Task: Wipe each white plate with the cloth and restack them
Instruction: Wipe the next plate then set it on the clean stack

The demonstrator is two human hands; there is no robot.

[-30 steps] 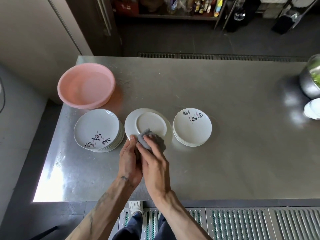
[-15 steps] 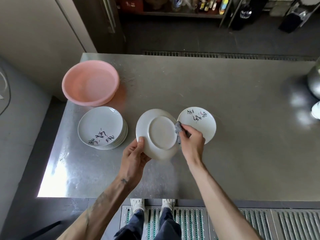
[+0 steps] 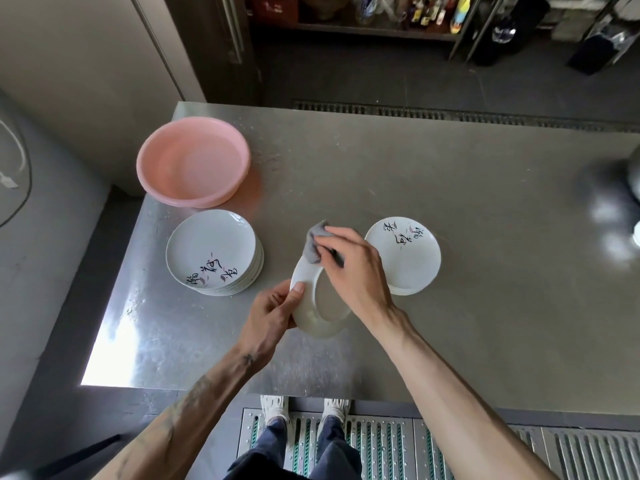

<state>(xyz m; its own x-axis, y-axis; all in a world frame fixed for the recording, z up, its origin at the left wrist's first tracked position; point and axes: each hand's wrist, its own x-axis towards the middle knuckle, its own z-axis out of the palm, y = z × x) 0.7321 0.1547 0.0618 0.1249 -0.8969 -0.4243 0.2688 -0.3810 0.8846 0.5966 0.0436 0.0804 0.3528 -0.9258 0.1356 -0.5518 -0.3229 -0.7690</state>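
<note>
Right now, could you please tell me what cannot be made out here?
Head view, held plate: front face turned away; right hand covers part of its underside.
Head view, right stack: plate count unclear, right hand hides its left edge.
Head view, metal vessel: cut off by right edge.
Head view, shelf bottles: blurred, too small.

The left hand (image 3: pixel 273 317) and right hand (image 3: pixel 353 271) are bare, as are both forearms as far as the frame edge. The left forearm (image 3: pixel 207 386) carries dark tattoo work: a small star-like mark (image 3: pixel 248 358) just behind the wrist, and larger lines farther up, too blurred to read, perhaps lettering. Lower down the person wears dark blue trousers (image 3: pixel 277 445) and pale, perforated clog-style shoes (image 3: pixel 275 408).
</note>
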